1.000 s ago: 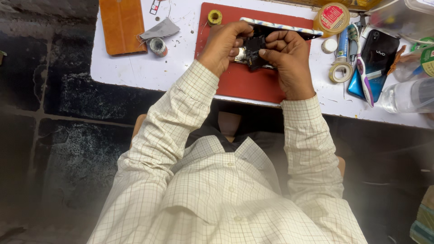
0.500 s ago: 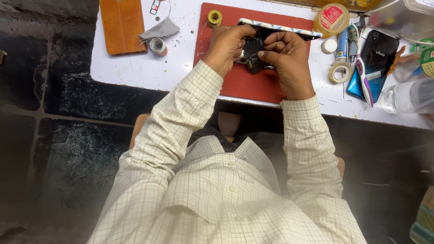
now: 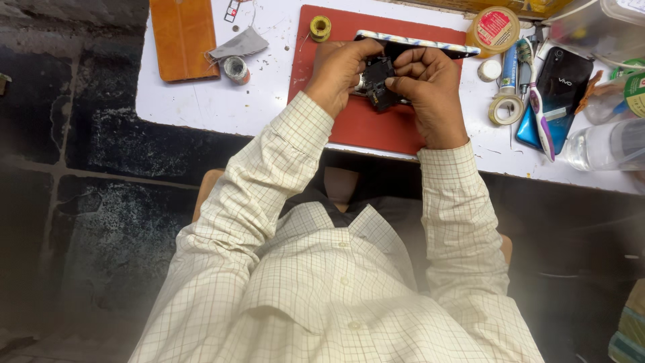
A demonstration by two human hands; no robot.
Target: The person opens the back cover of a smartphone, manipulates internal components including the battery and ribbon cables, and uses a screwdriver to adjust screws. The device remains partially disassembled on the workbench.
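Note:
Both my hands work over a red mat (image 3: 366,124) on a white table (image 3: 188,101). My left hand (image 3: 339,74) and my right hand (image 3: 426,91) together grip a small black part (image 3: 379,81) with some metal showing, held just above the mat. Beyond my fingers, at the mat's far edge, lies a dark phone body with a pale striped rim (image 3: 420,46). My fingertips hide most of the black part.
An orange case (image 3: 183,37), a grey cloth (image 3: 238,46) and a small round tin (image 3: 235,68) lie left. A yellow spool (image 3: 320,27) sits on the mat's corner. Right: a round tub (image 3: 494,30), tape roll (image 3: 505,109), toothbrush (image 3: 537,114), black phone (image 3: 564,77), blue phone, clear bottle (image 3: 605,144).
My hands have shifted slightly on the black part, turning it between the fingers; they stay in the same place above the mat.

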